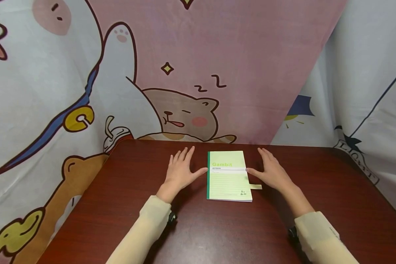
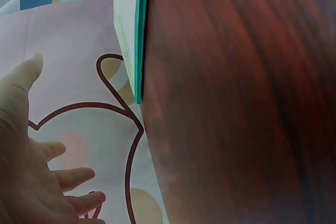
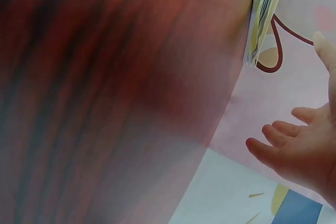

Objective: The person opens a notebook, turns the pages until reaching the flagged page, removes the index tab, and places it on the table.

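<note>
A pale yellow-green notebook (image 1: pixel 229 185) with a dark green spine lies flat on the table, its cover printed "Gambit". From its right side sticks out a small pale tab (image 1: pixel 256 187). My left hand (image 1: pixel 180 172) is at the spine side, fingers spread, thumb tip close to the edge. On the opposite side my right hand (image 1: pixel 273 171) has its fingers extended, thumb tip by the notebook's right edge. Whether either thumb touches is hard to tell. The left wrist view shows the green spine (image 2: pixel 140 40); page edges (image 3: pixel 262 19) appear in the right wrist view.
The dark reddish-brown wooden table (image 1: pixel 217 234) ends at a back edge just beyond the notebook. Behind it hangs a cartoon-printed cloth (image 1: pixel 250 66) in pink and white, which also runs down the left and right sides.
</note>
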{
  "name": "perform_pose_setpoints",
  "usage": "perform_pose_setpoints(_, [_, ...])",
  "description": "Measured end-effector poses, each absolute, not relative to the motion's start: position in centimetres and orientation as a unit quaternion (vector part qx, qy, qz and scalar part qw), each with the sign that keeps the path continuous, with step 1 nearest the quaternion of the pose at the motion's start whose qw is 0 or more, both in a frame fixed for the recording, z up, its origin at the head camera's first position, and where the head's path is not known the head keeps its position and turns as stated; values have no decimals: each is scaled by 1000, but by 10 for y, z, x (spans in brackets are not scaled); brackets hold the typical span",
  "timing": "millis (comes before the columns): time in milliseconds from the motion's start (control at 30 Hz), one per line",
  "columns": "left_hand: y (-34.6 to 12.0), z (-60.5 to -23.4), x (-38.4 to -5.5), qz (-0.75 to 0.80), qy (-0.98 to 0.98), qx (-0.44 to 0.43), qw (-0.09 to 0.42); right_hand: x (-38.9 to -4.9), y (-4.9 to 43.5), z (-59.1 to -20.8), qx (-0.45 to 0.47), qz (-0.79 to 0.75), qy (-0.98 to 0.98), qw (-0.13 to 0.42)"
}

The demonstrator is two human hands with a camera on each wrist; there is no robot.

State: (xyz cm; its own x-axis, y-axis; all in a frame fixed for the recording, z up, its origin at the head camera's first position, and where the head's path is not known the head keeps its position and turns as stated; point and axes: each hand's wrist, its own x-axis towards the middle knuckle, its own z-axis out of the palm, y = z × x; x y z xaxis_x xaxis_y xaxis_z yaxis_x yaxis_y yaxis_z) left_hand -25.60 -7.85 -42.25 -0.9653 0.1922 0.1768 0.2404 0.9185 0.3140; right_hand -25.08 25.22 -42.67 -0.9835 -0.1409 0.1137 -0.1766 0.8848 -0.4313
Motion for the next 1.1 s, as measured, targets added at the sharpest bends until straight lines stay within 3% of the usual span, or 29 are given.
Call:
perform_pose_setpoints(667, [-69,-428,-241,-234,-959,-157,13,-250,239,-431,106,255,-961,6])
perform_pose_setpoints(1100, [-65,-433,-234,-297,-939,-164,-53,-250,232,-432,116,282,-952,-24])
